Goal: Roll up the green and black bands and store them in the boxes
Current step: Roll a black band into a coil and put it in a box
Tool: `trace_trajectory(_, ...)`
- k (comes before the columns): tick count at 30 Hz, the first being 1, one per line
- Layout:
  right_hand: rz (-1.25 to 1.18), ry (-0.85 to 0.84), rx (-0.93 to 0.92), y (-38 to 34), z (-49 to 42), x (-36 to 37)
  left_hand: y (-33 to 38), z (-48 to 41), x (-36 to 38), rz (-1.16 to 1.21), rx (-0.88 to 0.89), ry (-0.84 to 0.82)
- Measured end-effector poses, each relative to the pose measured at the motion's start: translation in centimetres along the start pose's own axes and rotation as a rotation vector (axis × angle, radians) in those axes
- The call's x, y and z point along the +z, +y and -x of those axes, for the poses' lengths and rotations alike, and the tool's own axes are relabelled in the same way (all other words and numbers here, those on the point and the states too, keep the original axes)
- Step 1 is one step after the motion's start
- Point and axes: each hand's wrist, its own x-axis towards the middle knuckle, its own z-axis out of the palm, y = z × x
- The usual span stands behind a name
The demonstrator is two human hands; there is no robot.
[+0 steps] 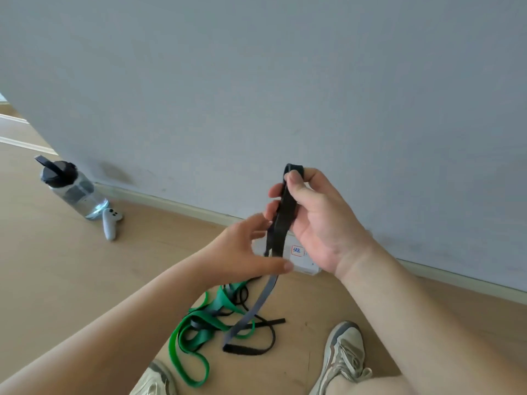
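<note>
A grey wall (256, 81) fills the upper part of the view, and under it a wooden floor (85, 280) runs along a pale baseboard. Two bare forearms reach forward from the bottom edge. The right hand (316, 212) is raised in front of the wall; its thumb and curled fingers pinch the folded top of a black band (285, 212). The band hangs down from this hand to the floor, where its lower end lies across the other bands. The left hand (245, 249) is lower, its fingers loose and spread, holding nothing firmly. The band passes between its thumb and fingers, but I cannot tell if they touch it. On the floor between the feet lie tangled green bands (224, 300), mixed with more black strips. Two pale sneakers (345, 354) show at the bottom edge. A clear water bottle (74, 192) with a dark lid stands near the wall at the left. A white box (306, 265) with a red-framed label sits against the baseboard, partly hidden behind the hands. A white controller (111, 223) lies just beside the bottle.
</note>
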Motion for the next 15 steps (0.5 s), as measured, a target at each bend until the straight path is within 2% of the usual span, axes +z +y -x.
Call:
trace_trajectory(3,-0.035,-0.036,-0.012,0.0,0.1,0.6,1.7,0.0,0.8,0.021,0.090,0.106)
trace_trajectory(7,-0.106,0.067,0.008,-0.4,-1.4,-0.4,1.0,-0.2,0.8,-0.105,0.030,-0.037)
trace_trajectory(9,-0.114,0.113,0.008,-0.3,-2.3,-1.2,0.2,-0.2,1.0,-0.036,0.019,-0.073)
trace_trajectory(15,-0.144,0.217,0.028,-0.1,-3.6,-3.3,0.4,0.0,0.9,0.125,-0.011,-0.032)
